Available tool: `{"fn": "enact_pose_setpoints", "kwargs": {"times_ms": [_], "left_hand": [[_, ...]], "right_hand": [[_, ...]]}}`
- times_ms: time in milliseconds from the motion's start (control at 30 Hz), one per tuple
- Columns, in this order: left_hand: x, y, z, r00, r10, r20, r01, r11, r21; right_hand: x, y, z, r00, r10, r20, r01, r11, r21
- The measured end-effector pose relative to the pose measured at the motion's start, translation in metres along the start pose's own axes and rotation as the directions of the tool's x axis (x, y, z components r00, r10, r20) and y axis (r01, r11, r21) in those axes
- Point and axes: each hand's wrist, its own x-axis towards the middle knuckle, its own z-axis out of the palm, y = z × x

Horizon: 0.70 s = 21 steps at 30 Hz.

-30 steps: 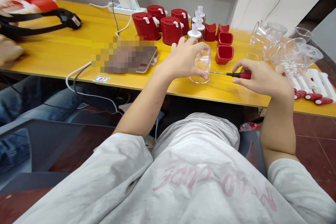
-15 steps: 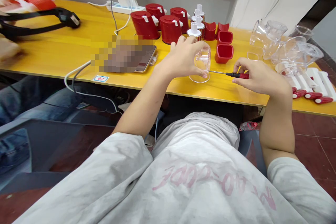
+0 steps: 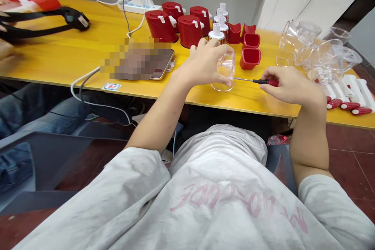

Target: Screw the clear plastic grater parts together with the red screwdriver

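My left hand [image 3: 206, 63] is wrapped round a clear plastic cup [image 3: 225, 74] lying on its side on the yellow table [image 3: 73, 54], near the front edge. My right hand [image 3: 288, 86] pinches the red and black handle of a small screwdriver [image 3: 258, 81]. Its thin shaft runs level to the left, and its tip touches the cup's end beside my left thumb.
Behind the cup stand red housings [image 3: 175, 21], white-capped metal parts [image 3: 218, 31] and small red cups [image 3: 250, 58]. Clear jugs [image 3: 319, 52] pile at the right, with white and red sticks [image 3: 348, 99] beside them. A phone [image 3: 158, 64], cables, a power strip [image 3: 137, 6] and black straps [image 3: 43, 19] lie to the left.
Both hands stay where they were on the cup and the screwdriver. My right fingers have shifted slightly on the handle. The view has drifted a little.
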Motion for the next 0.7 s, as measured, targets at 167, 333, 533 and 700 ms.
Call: {"fn": "enact_pose_setpoints", "kwargs": {"times_ms": [167,333,533,700], "left_hand": [[0.001,-0.004,0.004,1.0,0.011,-0.019,-0.011,1.0,-0.001],[0.002,-0.007,0.007,0.999,0.018,-0.033,-0.018,1.0,-0.013],[0.001,-0.003,0.004,1.0,0.0,-0.018,0.0,1.0,-0.026],[0.001,-0.004,0.004,1.0,-0.003,-0.011,0.003,0.999,-0.047]], "right_hand": [[0.001,0.002,0.003,1.0,-0.024,-0.019,0.025,0.999,0.029],[0.0,-0.006,0.0,1.0,0.025,0.015,-0.025,1.0,0.017],[0.0,-0.002,0.001,0.999,-0.008,-0.036,0.009,0.999,0.045],[0.0,0.004,0.004,0.999,-0.015,-0.045,0.019,0.997,0.073]]}}
